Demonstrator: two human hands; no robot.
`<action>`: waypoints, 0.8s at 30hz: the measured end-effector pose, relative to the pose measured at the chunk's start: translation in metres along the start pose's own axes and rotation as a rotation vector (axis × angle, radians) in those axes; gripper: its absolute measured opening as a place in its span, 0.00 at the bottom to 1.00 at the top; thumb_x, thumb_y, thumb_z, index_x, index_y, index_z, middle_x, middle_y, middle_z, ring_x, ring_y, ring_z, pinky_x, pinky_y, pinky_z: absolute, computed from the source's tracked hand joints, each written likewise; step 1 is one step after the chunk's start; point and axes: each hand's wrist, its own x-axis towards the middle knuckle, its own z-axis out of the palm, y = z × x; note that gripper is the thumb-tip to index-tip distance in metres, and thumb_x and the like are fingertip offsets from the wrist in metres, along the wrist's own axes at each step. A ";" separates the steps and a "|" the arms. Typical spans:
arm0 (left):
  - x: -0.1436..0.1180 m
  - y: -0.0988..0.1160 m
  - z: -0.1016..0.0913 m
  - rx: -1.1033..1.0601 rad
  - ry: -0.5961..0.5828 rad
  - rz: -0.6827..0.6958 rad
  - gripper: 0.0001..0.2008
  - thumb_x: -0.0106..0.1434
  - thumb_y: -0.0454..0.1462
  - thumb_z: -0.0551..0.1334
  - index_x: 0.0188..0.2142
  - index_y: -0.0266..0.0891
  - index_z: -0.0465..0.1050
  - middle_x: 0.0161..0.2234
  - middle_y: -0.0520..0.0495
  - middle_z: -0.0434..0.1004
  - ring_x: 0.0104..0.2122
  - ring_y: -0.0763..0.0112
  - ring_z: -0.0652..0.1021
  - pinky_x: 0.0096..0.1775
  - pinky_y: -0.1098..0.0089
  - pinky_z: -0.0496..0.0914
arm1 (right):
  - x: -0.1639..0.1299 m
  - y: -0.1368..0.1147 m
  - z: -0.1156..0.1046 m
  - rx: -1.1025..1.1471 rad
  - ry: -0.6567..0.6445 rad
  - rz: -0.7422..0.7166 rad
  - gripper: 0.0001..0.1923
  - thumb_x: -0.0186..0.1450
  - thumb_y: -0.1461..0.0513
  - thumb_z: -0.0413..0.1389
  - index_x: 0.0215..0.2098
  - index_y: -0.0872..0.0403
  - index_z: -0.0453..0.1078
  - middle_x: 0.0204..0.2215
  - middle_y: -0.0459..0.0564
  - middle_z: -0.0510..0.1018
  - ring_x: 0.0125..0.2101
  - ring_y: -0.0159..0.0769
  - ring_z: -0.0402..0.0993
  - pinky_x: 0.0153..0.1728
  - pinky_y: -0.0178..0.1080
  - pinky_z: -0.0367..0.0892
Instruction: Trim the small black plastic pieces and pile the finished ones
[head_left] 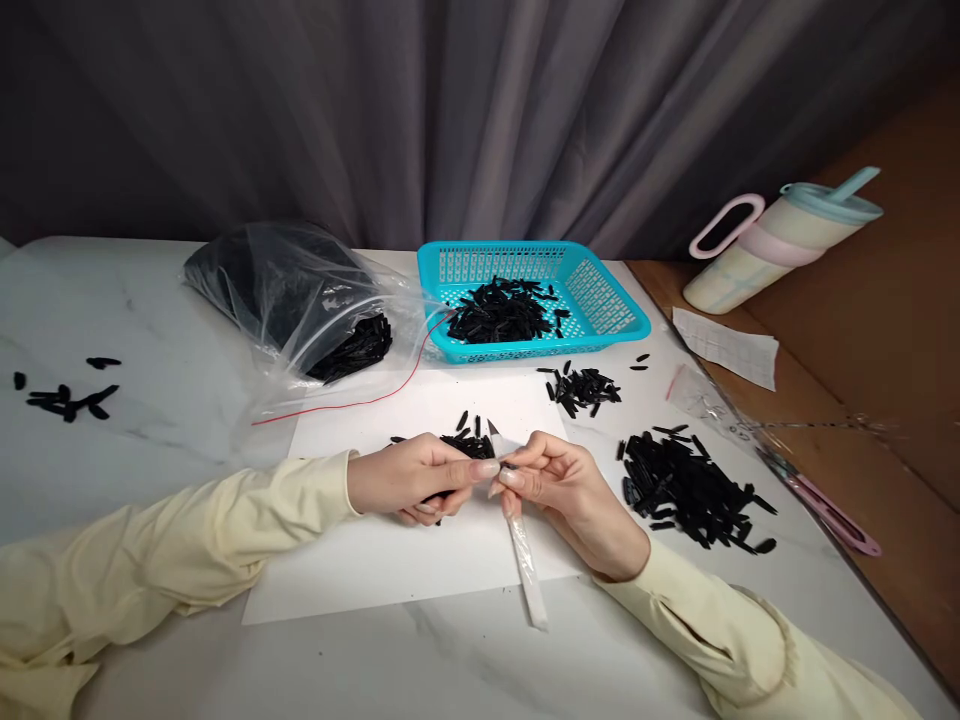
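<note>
My left hand (427, 478) and my right hand (574, 492) meet over a sheet of white paper (315, 570). Pinched between the fingertips of both is a small dark piece (508, 465), mostly hidden by the fingers. Black shows under my left fingers too; whether that hand holds more pieces I cannot tell. A craft knife (531, 580) with a pale wrapped handle passes beneath my right fingers, its pointed blade showing beyond them. Whether those fingers grip it is unclear. Just past my left hand lies a pile of slim black pieces (472, 443), partly covered by it.
At the back stand a turquoise basket (615, 335) of black pieces and a clear plastic bag (262, 290) full of them. More piles (686, 490) lie at right, a few pieces (71, 400) at far left. Pink-handled scissors (832, 515) and a tumbler (780, 250) are at right.
</note>
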 end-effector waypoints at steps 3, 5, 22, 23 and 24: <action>0.000 0.000 0.001 0.016 0.009 0.007 0.26 0.55 0.57 0.56 0.17 0.37 0.58 0.11 0.61 0.49 0.10 0.85 0.52 0.12 0.79 0.46 | -0.001 0.000 0.001 -0.026 -0.047 -0.001 0.07 0.57 0.62 0.62 0.30 0.58 0.71 0.22 0.47 0.78 0.23 0.29 0.75 0.28 0.33 0.70; 0.000 0.000 0.001 0.018 0.020 0.012 0.27 0.56 0.58 0.54 0.17 0.37 0.58 0.11 0.60 0.49 0.10 0.85 0.52 0.12 0.79 0.46 | -0.001 0.000 0.002 -0.045 -0.078 0.005 0.07 0.59 0.61 0.61 0.31 0.58 0.71 0.22 0.48 0.79 0.24 0.30 0.75 0.28 0.34 0.70; -0.002 0.003 0.001 -0.012 0.021 0.000 0.25 0.57 0.56 0.55 0.21 0.36 0.58 0.13 0.60 0.52 0.11 0.86 0.53 0.12 0.81 0.47 | -0.003 0.004 0.003 -0.090 -0.049 -0.075 0.05 0.57 0.64 0.62 0.28 0.58 0.70 0.20 0.47 0.79 0.21 0.31 0.76 0.25 0.35 0.72; -0.002 0.003 0.002 -0.014 0.016 0.005 0.24 0.57 0.55 0.56 0.21 0.37 0.58 0.14 0.61 0.52 0.11 0.86 0.53 0.12 0.81 0.47 | -0.003 0.005 0.003 -0.088 -0.053 -0.080 0.05 0.58 0.64 0.62 0.28 0.58 0.70 0.20 0.47 0.79 0.21 0.31 0.76 0.25 0.35 0.72; -0.002 0.003 0.002 -0.019 0.012 0.012 0.23 0.57 0.54 0.57 0.22 0.37 0.58 0.14 0.61 0.53 0.11 0.86 0.53 0.12 0.81 0.48 | -0.004 0.005 0.003 -0.086 -0.058 -0.084 0.05 0.58 0.65 0.62 0.29 0.58 0.70 0.20 0.47 0.79 0.21 0.31 0.76 0.25 0.36 0.73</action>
